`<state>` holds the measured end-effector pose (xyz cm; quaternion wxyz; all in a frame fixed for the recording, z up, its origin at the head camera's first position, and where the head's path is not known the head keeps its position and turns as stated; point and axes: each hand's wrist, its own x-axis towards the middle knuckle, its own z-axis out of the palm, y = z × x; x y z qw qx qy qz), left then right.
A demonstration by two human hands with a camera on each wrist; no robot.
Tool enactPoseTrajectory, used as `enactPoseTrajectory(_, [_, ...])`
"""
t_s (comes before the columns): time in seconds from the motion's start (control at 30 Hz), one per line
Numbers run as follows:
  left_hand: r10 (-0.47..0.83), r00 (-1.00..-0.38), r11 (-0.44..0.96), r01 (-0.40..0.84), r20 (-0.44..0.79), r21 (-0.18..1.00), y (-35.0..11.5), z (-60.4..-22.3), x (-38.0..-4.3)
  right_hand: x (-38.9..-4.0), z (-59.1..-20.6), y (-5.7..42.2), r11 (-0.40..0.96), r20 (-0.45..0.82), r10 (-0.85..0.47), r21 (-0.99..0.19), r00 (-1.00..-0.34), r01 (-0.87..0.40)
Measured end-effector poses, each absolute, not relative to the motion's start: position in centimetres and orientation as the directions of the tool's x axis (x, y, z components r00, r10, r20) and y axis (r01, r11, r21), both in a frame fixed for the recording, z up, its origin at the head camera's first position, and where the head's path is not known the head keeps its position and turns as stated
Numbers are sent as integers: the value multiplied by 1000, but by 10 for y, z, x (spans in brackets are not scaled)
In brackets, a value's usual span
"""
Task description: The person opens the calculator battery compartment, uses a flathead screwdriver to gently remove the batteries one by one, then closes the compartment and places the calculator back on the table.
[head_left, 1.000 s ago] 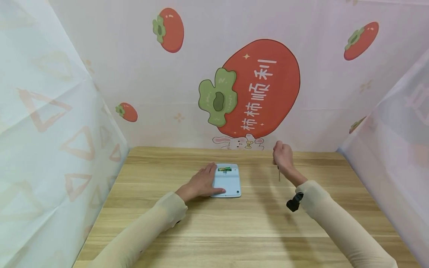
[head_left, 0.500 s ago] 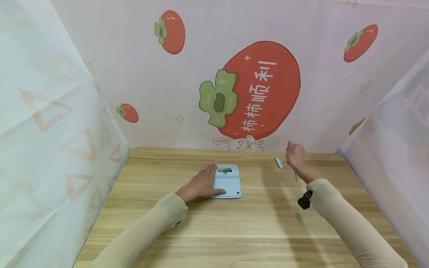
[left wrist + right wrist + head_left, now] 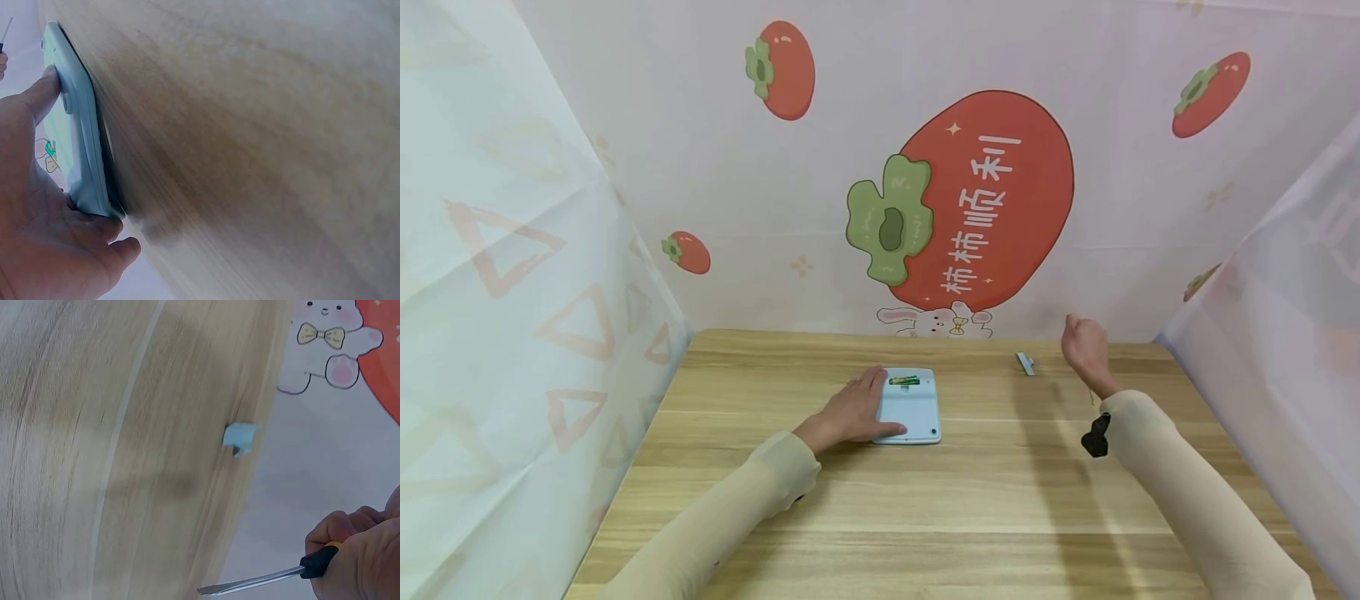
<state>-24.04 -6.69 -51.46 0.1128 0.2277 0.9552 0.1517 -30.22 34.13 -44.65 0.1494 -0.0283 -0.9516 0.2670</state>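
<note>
My left hand (image 3: 850, 412) holds a light-blue device, calculator-like, (image 3: 912, 415) that lies back side up on the table; its thumb is on the near part and its fingers are at the far left. A green battery (image 3: 904, 381) shows in the uncovered compartment. In the left wrist view, the thumb presses the device's (image 3: 84, 137) back while fingers curl at its end. My right hand (image 3: 1086, 346), raised at the table's far right, grips a flat-tipped screwdriver (image 3: 256, 581) by its black and yellow handle. Left of that hand lies a small light-blue battery cover (image 3: 1025, 364).
The wood-grain table (image 3: 865, 517) ends at a white backdrop (image 3: 745, 275) with persimmon pictures. White sheets hang on both sides, the left sheet (image 3: 550, 375) close along the table's edge.
My right hand has moved right with the screwdriver. The battery cover, first seen half a second ago, lies on the table. My left hand and the device have stayed in place.
</note>
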Motion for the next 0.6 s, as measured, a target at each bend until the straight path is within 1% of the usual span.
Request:
enactPoseTrajectory(0.13, [470,-871,852,403,-147,335,-67,-515,-241,-305,-448,353,899,307,98,-434,-947,-47])
enactPoseTrajectory(0.27, [471,-870,851,406,-143,335,-67,-516,-241,-305,-451,364,915,326,94,-401,-941,-47])
enactPoseTrajectory(0.47, [470,-871,853,406,-141,329,-67,-517,-241,-302,-457,378,954,359,33,-289,-933,-78])
enactPoseTrajectory(0.6, [467,-872,855,403,-145,327,-67,-516,-241,-301,-465,386,965,347,19,-251,-938,-73])
